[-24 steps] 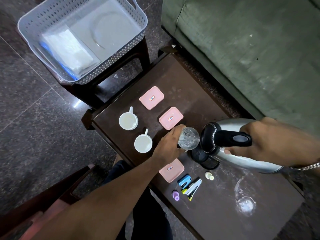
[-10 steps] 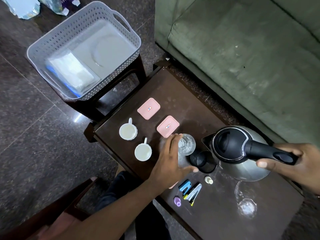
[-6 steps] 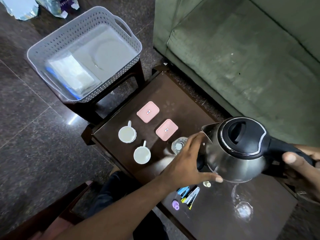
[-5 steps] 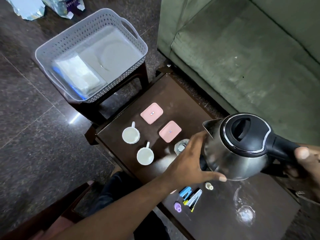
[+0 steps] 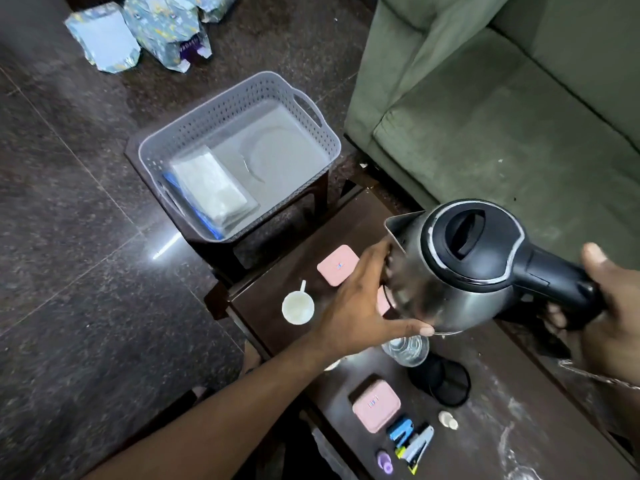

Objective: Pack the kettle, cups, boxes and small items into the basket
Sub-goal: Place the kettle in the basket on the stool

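A steel kettle [image 5: 446, 289] with a black lid hangs above the dark table [image 5: 491, 420]. My right hand [image 5: 613, 306] grips its black handle. My left hand [image 5: 360, 303] presses flat against the kettle's left side and underside. The grey perforated basket [image 5: 194, 140] stands on a stool at the far left, holding a white packet [image 5: 211, 188]. On the table lie a white cup [image 5: 298, 308], a pink box [image 5: 337, 265], another pink box [image 5: 375, 405], a clear glass [image 5: 405, 349], the black kettle base [image 5: 446, 382] and small items [image 5: 412, 441]. A third pink box is mostly hidden behind my left hand.
A green sofa [image 5: 502, 109] runs along the table's far and right side. Patterned bags [image 5: 152, 29] lie on the dark stone floor beyond the basket. A purple cap [image 5: 384, 460] and a small white bottle [image 5: 448, 420] sit near the table's front edge.
The kettle has come off its base and travelled left toward the basket. My left hand left the glass and now steadies the kettle's side. The view shifted, bringing the basket closer to centre.
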Available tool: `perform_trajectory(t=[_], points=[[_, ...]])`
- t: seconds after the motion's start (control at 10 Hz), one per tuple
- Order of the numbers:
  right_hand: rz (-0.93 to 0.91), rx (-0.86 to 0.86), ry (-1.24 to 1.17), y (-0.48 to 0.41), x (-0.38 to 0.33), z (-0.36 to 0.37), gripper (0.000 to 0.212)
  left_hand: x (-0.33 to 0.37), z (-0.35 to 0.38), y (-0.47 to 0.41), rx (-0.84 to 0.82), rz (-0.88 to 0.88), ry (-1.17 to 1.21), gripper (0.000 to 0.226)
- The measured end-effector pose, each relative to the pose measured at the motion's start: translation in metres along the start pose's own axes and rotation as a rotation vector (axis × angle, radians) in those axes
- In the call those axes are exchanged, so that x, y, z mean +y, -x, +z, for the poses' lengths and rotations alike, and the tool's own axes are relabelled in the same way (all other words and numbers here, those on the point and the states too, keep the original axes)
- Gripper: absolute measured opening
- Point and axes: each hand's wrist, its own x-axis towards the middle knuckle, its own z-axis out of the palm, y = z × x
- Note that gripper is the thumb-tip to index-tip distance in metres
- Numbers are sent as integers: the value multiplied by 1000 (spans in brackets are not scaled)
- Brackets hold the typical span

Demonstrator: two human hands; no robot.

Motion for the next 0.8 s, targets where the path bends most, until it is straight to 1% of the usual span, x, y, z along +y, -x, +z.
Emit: perform_trajectory(t=[0.1, 0.2, 0.3, 0.4, 0.5, 0.6, 0.7, 0.8], points=[[-127, 69, 66, -14, -23, 18, 20, -6, -31, -14, 40, 11, -13, 127], [-344, 226, -93, -42, -25, 53, 18, -11, -65, -30, 74, 22, -35, 124], [-406, 229, 51, -64, -47, 84, 30, -14, -103, -47, 113, 14, -31, 126], [-468, 223, -7, -99, -64, 111, 43, -17, -142, -69, 144, 22, -19, 123], [-284, 83, -67, -133, -97, 142, 34, -22, -178, -90, 177, 31, -14, 121], [-248, 23, -371, -166, -120, 178, 34, -37, -209, -109, 206, 36, 3, 119], [-223, -1, -425, -199, -129, 217, 32, -58, -236, -128, 244, 27, 17, 113], [-132, -66, -601, -227, -133, 251, 29, -83, -258, -142, 272, -8, 24, 111]])
